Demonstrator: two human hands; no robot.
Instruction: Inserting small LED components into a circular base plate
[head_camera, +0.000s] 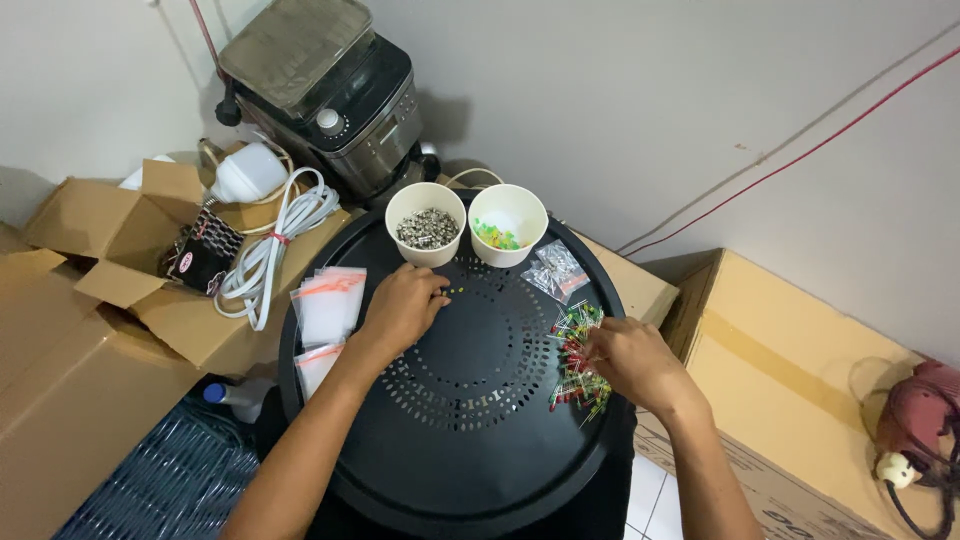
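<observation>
Round black perforated tabletop (460, 440) holds small clear zip bags (328, 305) beside the left hand (402, 308), fingers curled on tiny pieces, while the right hand (630, 362), fingers pinched together, picks at scattered red and green LEDs (578, 365).

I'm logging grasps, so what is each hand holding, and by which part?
Left hand pinches something tiny at its fingertips; what cannot be told. Right hand fingers the LED pile; any hold is hidden.

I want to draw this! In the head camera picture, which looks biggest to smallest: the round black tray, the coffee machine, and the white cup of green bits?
1. Round black perforated tray, though nearest the camera.
2. Black-and-silver coffee machine.
3. White paper cup of green bits.
</observation>
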